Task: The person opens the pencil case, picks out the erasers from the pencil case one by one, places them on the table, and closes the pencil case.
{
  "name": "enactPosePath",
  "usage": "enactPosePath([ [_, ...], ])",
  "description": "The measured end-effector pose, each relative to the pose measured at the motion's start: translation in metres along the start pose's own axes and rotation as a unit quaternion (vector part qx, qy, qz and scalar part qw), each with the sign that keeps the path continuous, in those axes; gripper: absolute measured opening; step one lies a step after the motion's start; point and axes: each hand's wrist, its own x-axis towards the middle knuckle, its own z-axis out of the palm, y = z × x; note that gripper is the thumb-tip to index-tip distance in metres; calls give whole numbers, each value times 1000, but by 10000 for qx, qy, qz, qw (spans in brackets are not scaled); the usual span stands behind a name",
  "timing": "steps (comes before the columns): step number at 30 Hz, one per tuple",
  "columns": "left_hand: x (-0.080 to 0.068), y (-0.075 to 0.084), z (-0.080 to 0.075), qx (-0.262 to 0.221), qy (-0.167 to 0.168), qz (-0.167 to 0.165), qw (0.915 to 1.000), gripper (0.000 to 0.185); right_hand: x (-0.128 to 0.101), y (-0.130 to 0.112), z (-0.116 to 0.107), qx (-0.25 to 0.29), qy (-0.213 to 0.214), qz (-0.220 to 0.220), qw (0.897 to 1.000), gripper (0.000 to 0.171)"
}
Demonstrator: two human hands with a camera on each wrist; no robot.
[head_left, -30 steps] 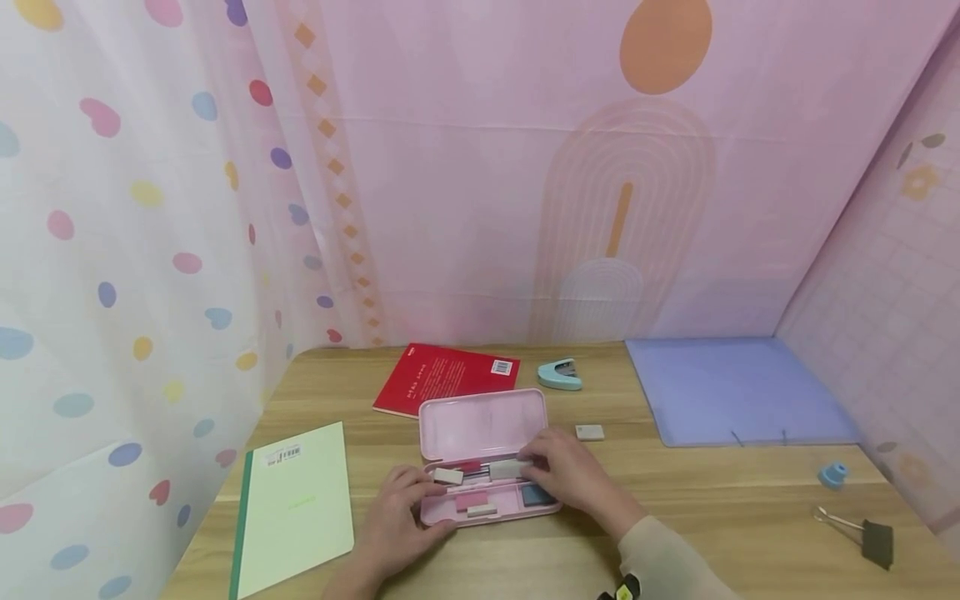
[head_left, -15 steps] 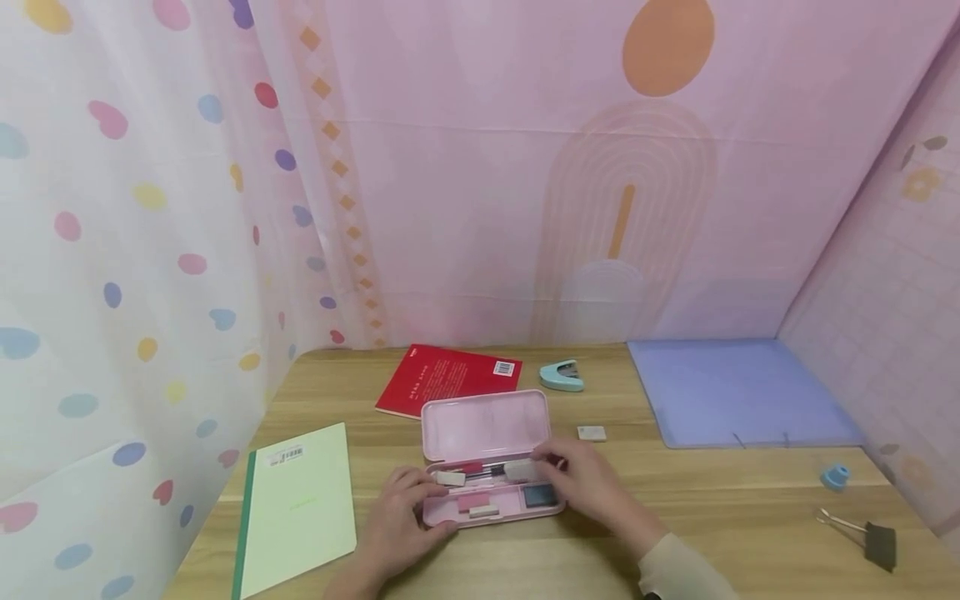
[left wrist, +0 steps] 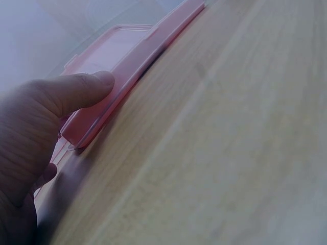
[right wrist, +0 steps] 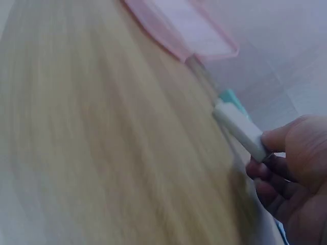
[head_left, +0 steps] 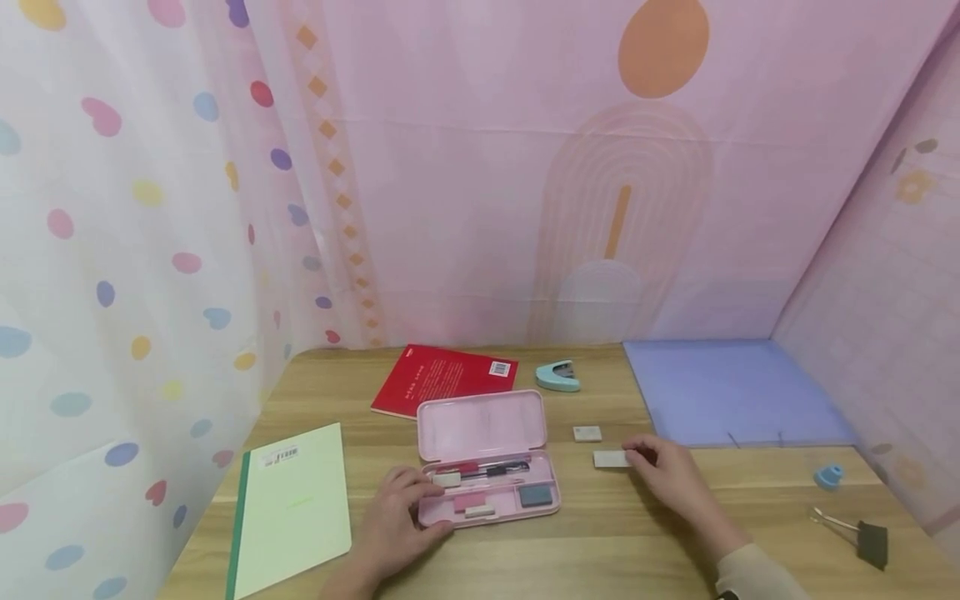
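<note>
Right hand [head_left: 670,477] has pulled the long white eraser [head_left: 611,459] out of the pencil case [head_left: 506,503]; grip pinches its right end, now right of the case, near the smaller white eraser [head_left: 587,433]. Left hand [head_left: 393,523] unchanged, grip holding the case's left end.

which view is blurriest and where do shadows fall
Head view: sharpest, evenly lit; left wrist view: bluish and soft, shadow on the tabletop beside the left hand; right wrist view: blurriest, tabletop smeared, dark shadow beside the right hand.
</note>
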Motion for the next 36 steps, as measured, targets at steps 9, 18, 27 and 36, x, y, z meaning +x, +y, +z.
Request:
enactPosePath([
  [9,-1,-1,-2,-102,-73,-26,9999,57,7,5,4,-712,-349,-332,9963,27],
  [18,-2,-1,-1,-147,-57,-39,9999,53,14,4,12,-962,-284,-765,9920,25],
  [27,-2,-1,2,-21,95,81,9999,45,14,3,15,-924,-296,-727,9926,25],
  [36,-1,-1,-1,-91,-51,-45,9999,49,8,-19,19,-999,237,-919,9905,30],
])
